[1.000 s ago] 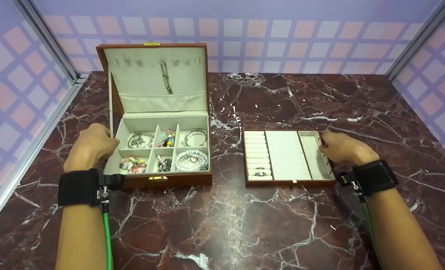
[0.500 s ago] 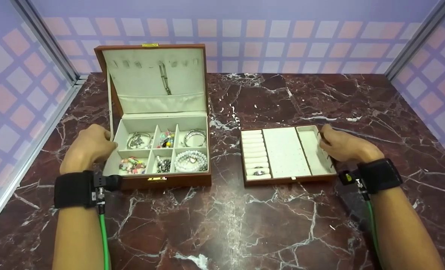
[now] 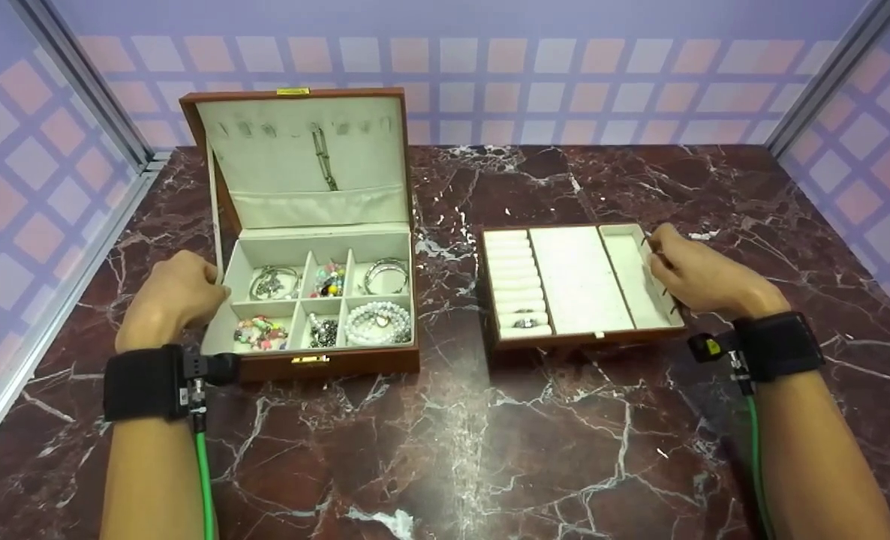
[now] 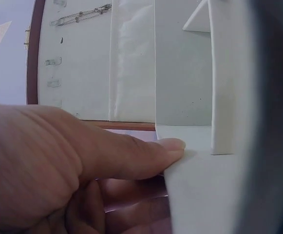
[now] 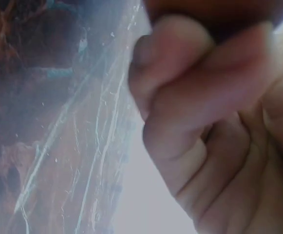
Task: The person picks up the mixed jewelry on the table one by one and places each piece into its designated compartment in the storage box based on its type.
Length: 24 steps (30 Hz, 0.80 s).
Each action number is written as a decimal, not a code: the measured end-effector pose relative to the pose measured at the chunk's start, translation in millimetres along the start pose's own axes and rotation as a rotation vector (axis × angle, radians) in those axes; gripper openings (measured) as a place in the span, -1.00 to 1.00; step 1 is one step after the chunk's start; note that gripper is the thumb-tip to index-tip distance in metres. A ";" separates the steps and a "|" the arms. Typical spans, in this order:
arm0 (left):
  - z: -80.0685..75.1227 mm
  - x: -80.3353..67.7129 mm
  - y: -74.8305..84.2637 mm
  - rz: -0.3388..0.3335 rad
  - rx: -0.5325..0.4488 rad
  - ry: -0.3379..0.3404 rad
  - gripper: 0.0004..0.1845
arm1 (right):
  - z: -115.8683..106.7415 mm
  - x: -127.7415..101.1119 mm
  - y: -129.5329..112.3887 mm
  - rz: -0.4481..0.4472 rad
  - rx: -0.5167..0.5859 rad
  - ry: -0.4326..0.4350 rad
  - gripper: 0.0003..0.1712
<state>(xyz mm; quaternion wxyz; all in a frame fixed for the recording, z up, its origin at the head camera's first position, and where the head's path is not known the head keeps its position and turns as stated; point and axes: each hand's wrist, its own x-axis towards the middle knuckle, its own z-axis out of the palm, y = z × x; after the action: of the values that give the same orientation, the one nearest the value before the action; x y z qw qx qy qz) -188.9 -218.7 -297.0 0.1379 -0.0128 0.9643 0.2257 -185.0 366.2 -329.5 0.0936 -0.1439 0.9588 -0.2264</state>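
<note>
A brown jewelry box (image 3: 362, 361) stands at the left with its lid (image 3: 295, 161) raised. My left hand (image 3: 175, 294) grips its left wall; in the left wrist view the thumb (image 4: 131, 156) lies over the white rim and the fingers are outside. Bracelets, beads and other jewelry lie in the compartments, such as a pearl bracelet (image 3: 377, 324). To the right, my right hand (image 3: 704, 274) holds a jewelry tray (image 3: 584, 277) by its right side, raised above the table. Ring rolls (image 3: 518, 281) fill its left part, with a ring (image 3: 525, 322) near the front. The right wrist view shows curled fingers (image 5: 195, 97) under a brown edge.
A necklace (image 3: 323, 157) hangs from a hook inside the lid. Both boxes are on a dark red marbled table (image 3: 445, 450). Checkered panels (image 3: 460, 82) enclose the back and sides. Green cables (image 3: 203, 480) run along both forearms.
My right hand has lifted the tray off the table, moving it up and slightly away. My left hand keeps its grip on the box wall.
</note>
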 end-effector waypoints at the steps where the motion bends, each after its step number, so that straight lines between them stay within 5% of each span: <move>1: 0.1 -0.3 0.2 0.000 0.005 0.005 -0.65 | -0.8 -0.5 -0.4 -0.004 -0.004 0.019 -0.73; 24: 6.2 -1.0 12.3 0.007 0.032 0.068 -0.69 | -9.7 -4.8 -31.6 0.062 0.076 0.125 -0.63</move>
<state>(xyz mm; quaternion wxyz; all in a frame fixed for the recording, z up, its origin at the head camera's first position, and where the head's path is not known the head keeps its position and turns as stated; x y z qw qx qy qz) -187.3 -205.0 -296.7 0.1047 -0.0148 0.9719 0.2101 -175.4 344.6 -305.9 0.0461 -0.0962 0.9575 -0.2681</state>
